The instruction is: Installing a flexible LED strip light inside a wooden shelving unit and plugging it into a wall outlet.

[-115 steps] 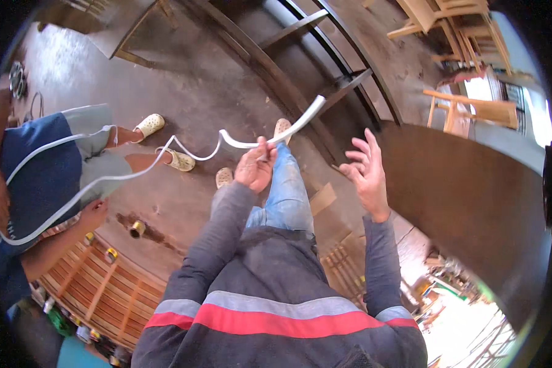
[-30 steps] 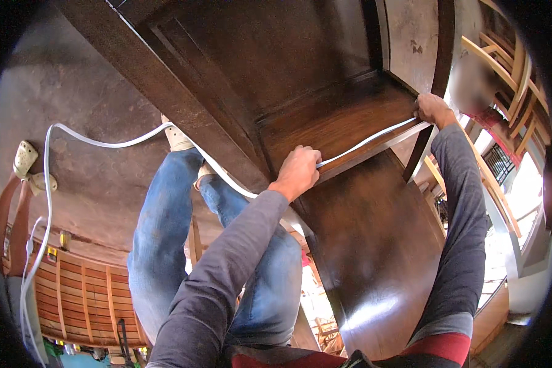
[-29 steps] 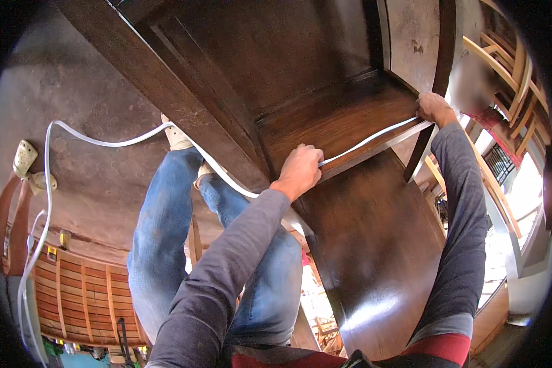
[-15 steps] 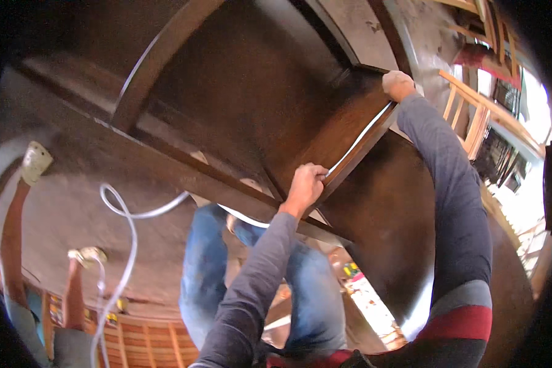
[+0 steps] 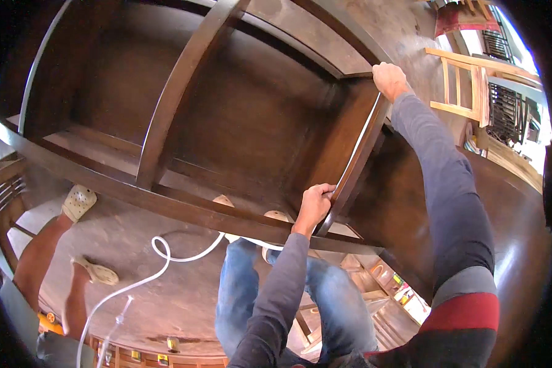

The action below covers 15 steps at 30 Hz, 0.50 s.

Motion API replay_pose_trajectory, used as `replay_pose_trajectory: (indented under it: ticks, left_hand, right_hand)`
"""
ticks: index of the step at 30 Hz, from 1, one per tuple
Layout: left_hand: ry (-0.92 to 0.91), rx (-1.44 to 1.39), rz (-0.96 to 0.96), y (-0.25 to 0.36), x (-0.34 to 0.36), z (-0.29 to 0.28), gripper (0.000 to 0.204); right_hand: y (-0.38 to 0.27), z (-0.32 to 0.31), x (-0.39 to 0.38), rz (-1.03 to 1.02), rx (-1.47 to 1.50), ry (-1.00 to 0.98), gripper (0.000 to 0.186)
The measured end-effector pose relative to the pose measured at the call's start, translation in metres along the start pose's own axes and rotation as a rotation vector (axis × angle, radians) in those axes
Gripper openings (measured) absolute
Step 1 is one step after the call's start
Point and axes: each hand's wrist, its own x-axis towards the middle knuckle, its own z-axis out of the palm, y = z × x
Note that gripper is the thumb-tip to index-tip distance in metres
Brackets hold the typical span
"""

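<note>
A large dark brown wooden cabinet [image 5: 239,132], with open compartments and crosswise rails, lies tilted in front of me. My right hand [image 5: 391,80] is closed over the far end of a cross rail [image 5: 352,175] on its right part. Nearer to me, my left hand [image 5: 314,205] is closed on the same rail, close to where it meets the long front rail [image 5: 221,216]. A thin bright line runs along the rail's edge between my hands; whether it is glare or a strip I cannot tell. Some fingertips are hidden behind the wood.
A pale hose [image 5: 159,270] loops over the floor and passes by my legs. At the left are another person's legs in light clogs [image 5: 78,203]. A light wooden chair frame [image 5: 460,86] stands at the far right; a dark glossy panel [image 5: 472,214] lies right of the rail.
My view has turned, so the left side sits lower and the right side higher. More of the cabinet's compartments show. Both hands stay on the same rail.
</note>
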Motion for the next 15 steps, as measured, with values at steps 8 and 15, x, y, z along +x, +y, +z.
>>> replay_pose_trajectory:
  ticks: [8,15]
  left_hand:
    - [0.028,0.096,0.098,0.005,-0.002,-0.001,0.021]
    - [0.07,0.063,0.181,0.003,-0.005,0.002,0.023]
  right_hand:
    - [0.0,0.012,0.007,-0.066,-0.038,-0.014,0.021]
    - [0.023,-0.01,0.004,-0.287,-0.078,-0.139,0.029]
